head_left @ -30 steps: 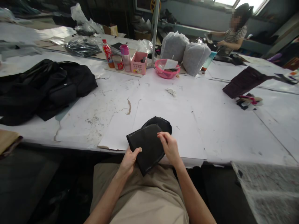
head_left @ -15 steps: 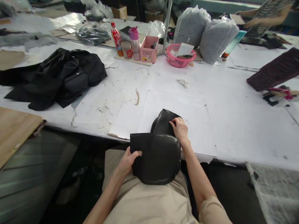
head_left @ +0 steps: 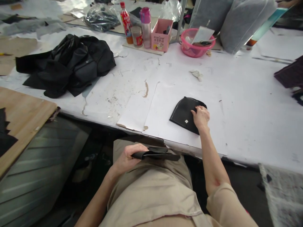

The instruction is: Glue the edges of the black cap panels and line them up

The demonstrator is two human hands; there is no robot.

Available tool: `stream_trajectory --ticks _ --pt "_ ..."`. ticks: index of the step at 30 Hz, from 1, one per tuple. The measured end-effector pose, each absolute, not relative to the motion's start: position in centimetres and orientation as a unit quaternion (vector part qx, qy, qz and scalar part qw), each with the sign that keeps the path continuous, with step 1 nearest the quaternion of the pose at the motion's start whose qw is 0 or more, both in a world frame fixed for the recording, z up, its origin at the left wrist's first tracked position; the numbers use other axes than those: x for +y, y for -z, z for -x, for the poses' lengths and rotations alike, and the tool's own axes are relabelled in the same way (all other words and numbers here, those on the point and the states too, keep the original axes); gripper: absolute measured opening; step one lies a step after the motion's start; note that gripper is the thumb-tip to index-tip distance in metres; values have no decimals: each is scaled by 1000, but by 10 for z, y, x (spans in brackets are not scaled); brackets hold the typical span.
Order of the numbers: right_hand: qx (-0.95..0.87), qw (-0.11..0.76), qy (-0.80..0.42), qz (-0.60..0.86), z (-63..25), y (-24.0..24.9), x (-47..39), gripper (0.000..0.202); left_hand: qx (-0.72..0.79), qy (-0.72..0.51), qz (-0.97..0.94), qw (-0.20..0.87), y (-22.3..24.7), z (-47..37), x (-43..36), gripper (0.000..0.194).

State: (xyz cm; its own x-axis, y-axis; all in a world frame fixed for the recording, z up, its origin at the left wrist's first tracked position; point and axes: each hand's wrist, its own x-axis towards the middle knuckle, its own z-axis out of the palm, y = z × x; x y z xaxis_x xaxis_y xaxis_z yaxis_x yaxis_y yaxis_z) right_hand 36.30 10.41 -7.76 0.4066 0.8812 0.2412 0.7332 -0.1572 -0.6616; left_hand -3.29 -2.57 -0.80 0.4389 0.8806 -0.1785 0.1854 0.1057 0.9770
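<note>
A black leather-like panel [head_left: 183, 110] with a rounded outline and a small white mark lies flat on the white tabletop. My right hand [head_left: 201, 117] is over its right side, fingers bent and gripping near that edge; the fingertips are partly hidden. Low in front of my lap, my left hand [head_left: 132, 156] is closed around the end of some folded black leather-like pieces [head_left: 161, 154], seen nearly edge-on. How many pieces it holds is unclear.
Crumpled black material [head_left: 71, 67] is heaped at the left of the white table [head_left: 132, 94]. Farther back stand a red-labelled bottle [head_left: 126, 25], a purple-lidded bottle [head_left: 145, 30], a pink box [head_left: 161, 36] and a pink basket [head_left: 195, 47]. A wooden board [head_left: 28, 110] juts in at left.
My right hand has carried one black panel forward and right, apart from the others, onto the table. My left hand has tilted its pieces from facing me to nearly edge-on. The view has shifted.
</note>
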Motion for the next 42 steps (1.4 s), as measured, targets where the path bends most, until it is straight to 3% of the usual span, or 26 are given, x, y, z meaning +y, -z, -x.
stream_trajectory --ticks 5,9,12,14,19,26,32,35,39,42 --pt "-564 424 -146 693 -324 48 71 25 467 -352 -598 548 14 24 -35 16" --pt "-512 469 -478 539 -289 40 20 58 513 -404 -559 511 15 28 -42 15" --pt "-499 456 -551 490 -276 47 -11 74 529 -431 -533 500 15 28 -45 11" --pt "-507 452 -559 475 -273 53 -25 71 542 -452 -504 498 17 27 -46 8" --pt "-510 449 -553 482 -263 59 -36 32 563 -467 -473 491 26 26 -53 9" --pt "-397 496 -583 507 -240 54 -31 32 678 -425 -385 460 44 31 -66 22" --pt "-517 485 -454 540 -234 37 -23 3 646 -400 -397 514 50 29 -67 32" --pt "-600 468 -420 495 -239 22 -21 15 635 -376 -455 498 51 35 -63 43" --pt "-657 440 -446 418 -250 -1 -18 29 549 -404 -579 446 41 44 -47 76" --pt "-678 422 -453 396 -257 -14 -15 31 434 -431 -673 416 24 44 -26 76"
